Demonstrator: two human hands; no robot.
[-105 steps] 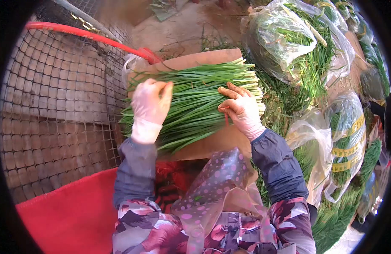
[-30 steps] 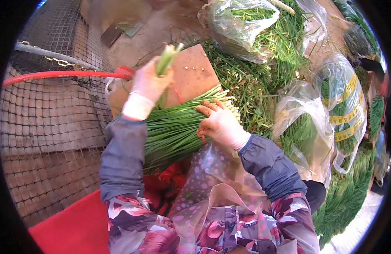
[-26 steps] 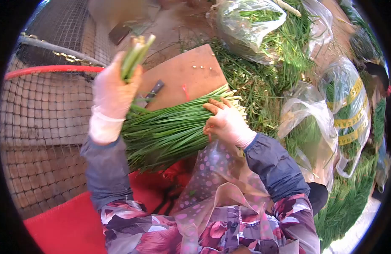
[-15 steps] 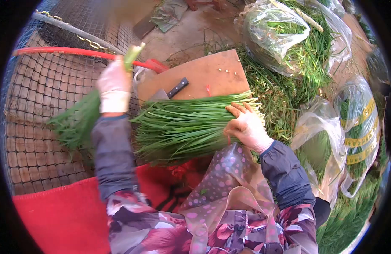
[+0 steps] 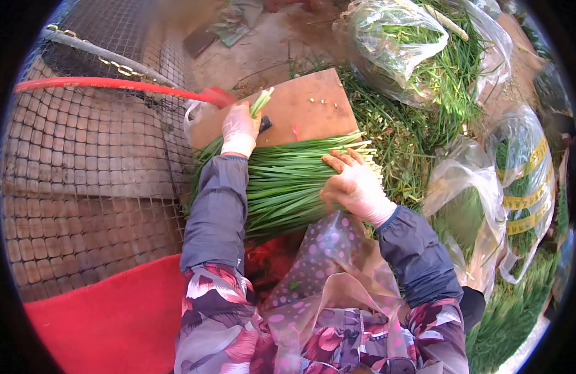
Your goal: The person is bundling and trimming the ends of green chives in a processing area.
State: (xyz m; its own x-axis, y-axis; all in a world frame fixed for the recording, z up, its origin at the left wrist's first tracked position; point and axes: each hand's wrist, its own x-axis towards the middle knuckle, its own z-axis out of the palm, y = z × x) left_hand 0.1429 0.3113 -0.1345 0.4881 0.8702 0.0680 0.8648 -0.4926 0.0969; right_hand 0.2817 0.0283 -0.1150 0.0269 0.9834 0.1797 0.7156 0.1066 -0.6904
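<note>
My left hand (image 5: pixel 240 128), in a pale thin glove, is closed around a small bunch of garlic chives (image 5: pixel 261 101), with the white stem ends pointing up and right. It is over the left part of the wooden board (image 5: pixel 319 93). A thick pile of garlic chives (image 5: pixel 285 184) lies across the near side of the board, stem ends to the right. My right hand (image 5: pixel 358 188), gloved with soiled fingertips, rests on the stem end of this pile, fingers stretched out. A knife's black handle (image 5: pixel 266 124) shows beside my left hand; its blade is hidden.
Black netting (image 5: pixel 82 149) and a red hose (image 5: pixel 107 82) lie to the left. Trimmed scraps (image 5: pixel 394 134) cover the ground right of the board. Clear bags of greens (image 5: pixel 400 56) stand farther right. Red cloth (image 5: pixel 113 318) is at lower left; a dotted plastic apron (image 5: pixel 331 262) covers my lap.
My left hand has moved right with its bunch, from over the netting to over the board, now covering much of the knife. My right hand stays on the pile.
</note>
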